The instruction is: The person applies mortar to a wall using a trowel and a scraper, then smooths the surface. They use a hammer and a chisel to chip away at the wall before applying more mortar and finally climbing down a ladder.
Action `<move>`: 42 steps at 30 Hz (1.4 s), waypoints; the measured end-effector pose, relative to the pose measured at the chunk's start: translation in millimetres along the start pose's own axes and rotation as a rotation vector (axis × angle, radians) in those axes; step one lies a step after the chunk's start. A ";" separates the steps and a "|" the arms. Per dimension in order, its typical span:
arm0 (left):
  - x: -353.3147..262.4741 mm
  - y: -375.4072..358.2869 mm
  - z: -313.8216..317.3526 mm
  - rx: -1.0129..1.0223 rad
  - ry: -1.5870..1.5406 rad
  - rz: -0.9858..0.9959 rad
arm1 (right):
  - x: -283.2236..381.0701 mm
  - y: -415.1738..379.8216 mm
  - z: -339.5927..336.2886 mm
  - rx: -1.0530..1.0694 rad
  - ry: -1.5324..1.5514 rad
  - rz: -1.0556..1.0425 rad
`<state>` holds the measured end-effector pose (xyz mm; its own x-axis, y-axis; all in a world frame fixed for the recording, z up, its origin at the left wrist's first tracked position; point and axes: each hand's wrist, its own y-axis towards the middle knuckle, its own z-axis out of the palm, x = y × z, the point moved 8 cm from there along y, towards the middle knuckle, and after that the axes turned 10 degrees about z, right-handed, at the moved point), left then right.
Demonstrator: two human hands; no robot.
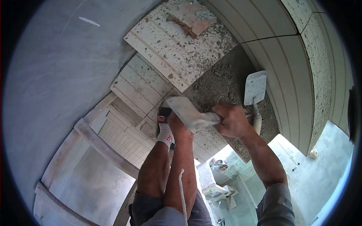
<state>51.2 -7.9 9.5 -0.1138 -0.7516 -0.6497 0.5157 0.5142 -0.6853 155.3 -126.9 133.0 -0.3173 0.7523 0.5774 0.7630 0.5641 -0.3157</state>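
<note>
A pale, mortar-smeared mallet [188, 113] is in my right hand [234, 120], whose fingers are wrapped round its handle. Its broad head points left and overlaps my left hand [178, 127]. That hand reaches down beside my shoe [163, 116], close over the light striped tiles, with its fingers hidden behind the mallet head. Just past my right hand a trowel [255, 88] lies on the grey mortar bed [222, 77], blade pointing away and handle partly behind my wrist.
A speckled, grooved tile [166, 41] lies beyond the mortar, bearing a reddish broken chunk [194, 20]. Striped tile steps [279, 64] curve along the right. A bare grey wall [68, 67] and wooden framing [105, 152] stand left. Below, past an edge, is a lower room [241, 188].
</note>
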 end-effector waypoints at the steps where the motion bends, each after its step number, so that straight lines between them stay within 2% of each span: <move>1: 5.4 1.7 -3.0 0.007 0.001 0.000 | 2.1 3.0 3.3 -0.010 -0.022 0.006; 4: 32.5 22.0 -26.4 0.065 -0.165 0.015 | 9.8 3.5 -4.1 -0.037 -0.008 -0.028; 6: 52.7 30.3 -30.6 0.103 -0.271 -0.215 | 20.5 -8.7 -8.7 -0.043 0.028 -0.055; 7: 51.7 32.8 -26.6 0.101 -0.276 -0.215 | 25.9 -15.7 -11.5 -0.058 0.067 -0.046; 9: 28.4 23.6 -4.0 0.165 0.210 -0.293 | 33.0 -26.4 -12.4 -0.075 0.106 -0.040; 10: 18.6 16.8 1.5 0.163 0.212 -0.293 | 37.6 -32.3 -11.5 -0.080 0.140 -0.064; 13: 0.9 6.3 15.2 0.179 0.131 -0.211 | 52.3 -45.0 -10.6 -0.063 0.163 -0.079; 15: -4.1 9.5 15.4 0.123 0.114 -0.131 | 47.8 -53.3 -1.5 -0.039 0.221 0.011; 17: -3.9 18.2 15.8 0.138 0.090 -0.087 | 49.9 -56.0 0.1 -0.042 0.241 0.004; 20: 9.1 28.8 8.2 0.123 0.078 -0.019 | 39.6 -61.4 4.5 -0.122 0.316 0.082; 22: 4.6 26.3 11.2 0.093 0.091 0.006 | 19.0 -65.7 9.9 -0.202 0.327 0.327; 23: 2.1 24.4 9.8 0.049 0.121 0.015 | 20.7 -63.4 9.3 -0.198 0.324 0.321; 25: -7.5 16.7 10.0 -0.044 0.175 0.029 | 4.2 -65.0 13.1 -0.104 0.321 0.588; 27: -6.6 15.8 11.3 -0.041 0.141 0.021 | 6.9 -65.3 3.1 -0.065 0.258 0.580; 32: -9.4 11.0 11.6 -0.093 0.113 -0.044 | 25.0 -72.3 -14.3 0.097 0.385 0.565; 35: -14.4 8.7 13.4 -0.139 0.117 -0.088 | 50.1 -71.8 -31.7 0.067 0.415 0.433; 38: -8.9 11.8 12.1 -0.155 0.091 -0.081 | 52.9 -60.0 -28.6 0.079 0.317 0.405; 39: -3.2 11.9 7.8 -0.159 0.085 -0.086 | 50.0 -53.8 -27.7 0.085 0.309 0.407; 41: 3.6 17.5 8.1 -0.128 0.066 -0.068 | 28.4 -44.9 -12.1 0.246 0.315 0.614; 42: 2.3 20.7 11.2 -0.129 0.052 -0.062 | 30.0 -42.7 -17.2 0.208 0.305 0.537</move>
<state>71.1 -3.6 -2.5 -0.1875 -0.7629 -0.6188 0.3929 0.5191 -0.7591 122.8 -134.3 176.7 0.2752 0.8345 0.4773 0.6366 0.2139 -0.7409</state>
